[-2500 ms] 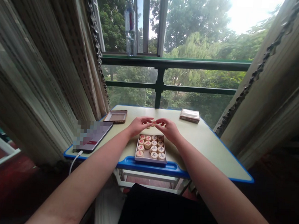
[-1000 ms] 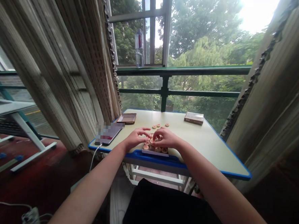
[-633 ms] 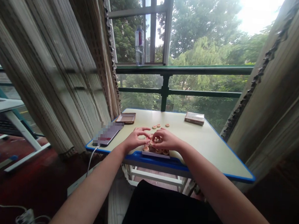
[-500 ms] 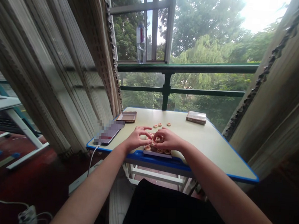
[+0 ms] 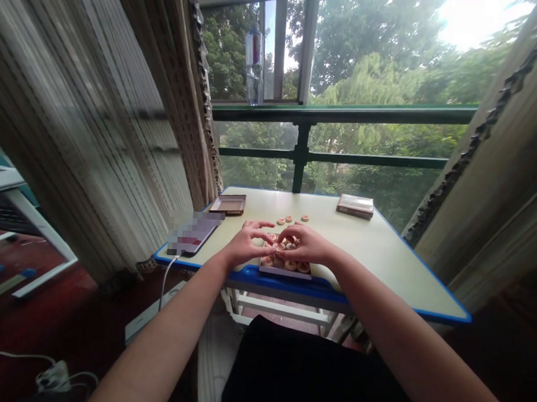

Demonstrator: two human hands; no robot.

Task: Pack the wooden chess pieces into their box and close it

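A shallow box [image 5: 286,273] at the table's near edge holds several round, pale Chinese chess pieces [image 5: 290,265] with dark or reddish markings. My right hand [image 5: 306,243] reaches over the box from the right, thumb and index finger closed around a chess piece [image 5: 278,248]. From the left, my left hand [image 5: 248,242] hovers at the box's side with fingers apart and curved. Its thumb tip comes close to that same piece; whether it touches I cannot tell. Three loose pieces [image 5: 288,218] lie on the table beyond the hands. My fingers hide part of the box's contents.
On the pale table [image 5: 383,262] with blue edging, an open box lid [image 5: 229,204] sits at the far left and a closed flat box [image 5: 355,206] at the far right. A phone or tablet [image 5: 198,230] with a white cable [image 5: 166,279] lies at the left edge.
My right hand has shifted slightly up over the box, uncovering more of the front pieces. The left hand stays nearly where it was. The head view has tilted down a little.
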